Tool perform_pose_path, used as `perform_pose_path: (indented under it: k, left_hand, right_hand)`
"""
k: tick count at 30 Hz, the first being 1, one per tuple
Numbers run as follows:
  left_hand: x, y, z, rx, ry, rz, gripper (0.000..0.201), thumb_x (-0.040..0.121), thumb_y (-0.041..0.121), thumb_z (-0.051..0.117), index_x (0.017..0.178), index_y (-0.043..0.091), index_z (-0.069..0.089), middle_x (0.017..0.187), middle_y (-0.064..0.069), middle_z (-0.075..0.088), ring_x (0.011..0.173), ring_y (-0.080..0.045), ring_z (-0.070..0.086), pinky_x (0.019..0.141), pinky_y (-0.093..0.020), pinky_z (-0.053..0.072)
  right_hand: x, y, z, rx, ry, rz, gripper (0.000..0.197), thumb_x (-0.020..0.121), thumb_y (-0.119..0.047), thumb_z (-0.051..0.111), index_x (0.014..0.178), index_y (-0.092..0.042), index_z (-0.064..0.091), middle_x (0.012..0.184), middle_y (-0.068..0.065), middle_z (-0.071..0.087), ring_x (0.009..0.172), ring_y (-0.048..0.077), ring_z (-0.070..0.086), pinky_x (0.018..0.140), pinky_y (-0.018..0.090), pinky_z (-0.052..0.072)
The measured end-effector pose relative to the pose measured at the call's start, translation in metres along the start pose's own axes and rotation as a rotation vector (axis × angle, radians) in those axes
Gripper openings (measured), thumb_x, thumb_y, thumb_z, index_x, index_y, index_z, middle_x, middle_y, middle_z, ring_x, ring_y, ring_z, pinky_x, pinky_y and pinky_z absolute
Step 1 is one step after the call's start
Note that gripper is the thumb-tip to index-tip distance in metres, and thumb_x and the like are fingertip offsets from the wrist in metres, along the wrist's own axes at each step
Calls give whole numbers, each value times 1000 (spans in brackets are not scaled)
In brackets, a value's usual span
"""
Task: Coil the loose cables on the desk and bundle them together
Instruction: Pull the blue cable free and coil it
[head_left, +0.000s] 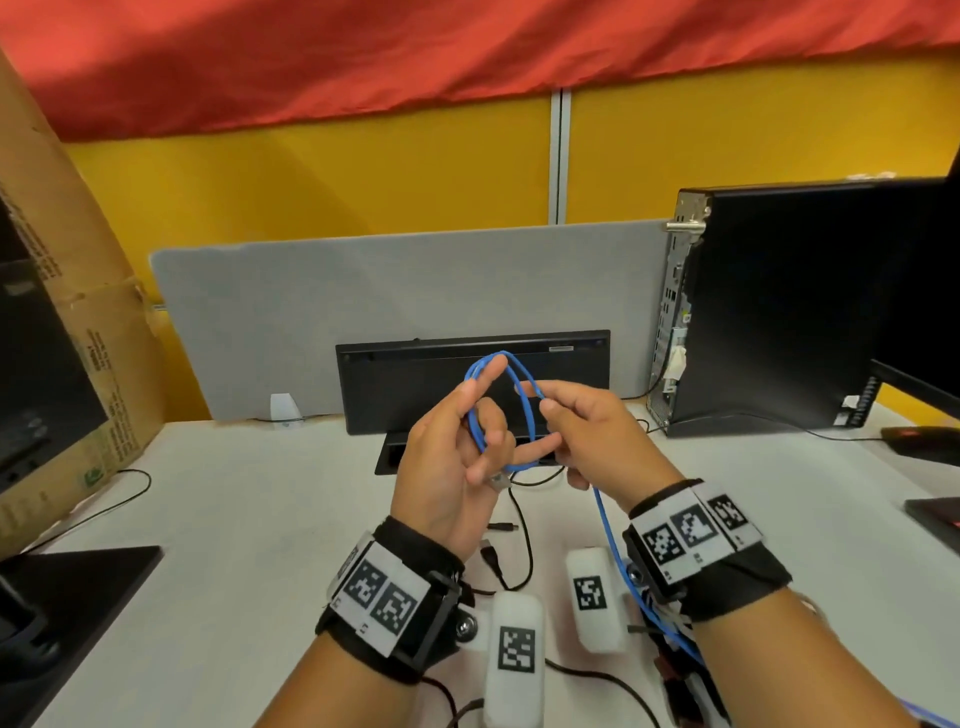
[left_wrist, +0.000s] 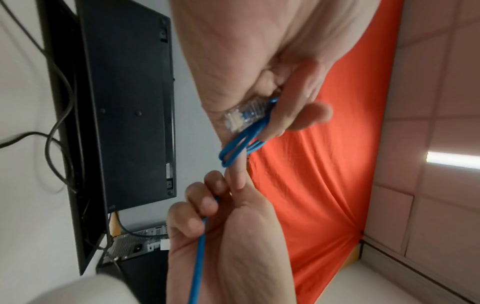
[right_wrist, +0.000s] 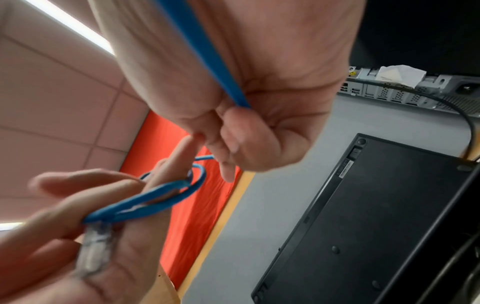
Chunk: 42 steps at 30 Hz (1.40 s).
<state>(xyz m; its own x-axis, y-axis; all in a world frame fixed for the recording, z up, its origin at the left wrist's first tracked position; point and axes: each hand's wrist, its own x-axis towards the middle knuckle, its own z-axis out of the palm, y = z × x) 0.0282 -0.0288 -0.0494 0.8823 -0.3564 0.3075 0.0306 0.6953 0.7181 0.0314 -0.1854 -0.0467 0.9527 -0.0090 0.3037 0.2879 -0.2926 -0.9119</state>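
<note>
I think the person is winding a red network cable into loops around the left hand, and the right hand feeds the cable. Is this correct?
Not quite: the cable is blue, not red, as the head view shows. The rest holds: it is looped around the left hand, and the right hand feeds it.

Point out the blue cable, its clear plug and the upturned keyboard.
blue cable (head_left: 525, 387): head view, on the loop.
clear plug (left_wrist: 242, 116): left wrist view, plug body.
keyboard (head_left: 415, 384): head view, black underside.
</note>
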Motion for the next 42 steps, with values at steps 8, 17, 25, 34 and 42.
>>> perform_pose_path:
  k: [8, 17, 25, 34, 42]
  left_hand:
    - [0, 18, -1, -23, 14, 121, 45, 95, 26, 53, 134, 5, 48, 119, -12, 67, 40, -5, 38, 91, -53, 51]
    - [5, 39, -25, 26, 208, 287, 55, 103, 13, 39, 151, 5, 13, 131, -11, 62, 111, -40, 63, 103, -56, 42]
    - [0, 26, -17, 486, 159, 270, 49, 103, 21, 41, 147, 25, 21, 121, 0, 69, 103, -30, 69, 103, -55, 39]
    - [-2, 14, -13, 819, -28, 109, 51, 102, 6, 40, 148, 24, 27, 96, 16, 74, 98, -3, 68, 93, -23, 51]
    - [-8, 23, -10, 876, -134, 32, 41, 103, 11, 35, 141, 22, 46, 54, -1, 54, 54, -15, 55, 81, -28, 51]
  right_hand:
    - [-19, -22, -3, -69, -273, 2, 33, 101, -16, 48, 126, -33, 59, 55, -7, 61, 38, 12, 48, 39, 27, 46]
    - [-39, -43, 3, -342, -379, 54, 17, 96, -24, 57, 107, -28, 69, 52, -9, 55, 38, 10, 55, 43, 22, 46]
    - [-44, -61, -10, -505, -251, -42, 21, 96, -30, 56, 83, -22, 71, 43, -13, 46, 39, 2, 39, 41, 11, 32]
    - [-53, -76, -28, 22, -395, 81, 16, 96, -10, 52, 102, -5, 66, 52, -1, 45, 33, 14, 40, 39, 25, 42]
    - [-42, -65, -40, 357, -319, 37, 24, 96, -4, 49, 108, 1, 69, 54, 2, 43, 36, 12, 40, 37, 23, 41]
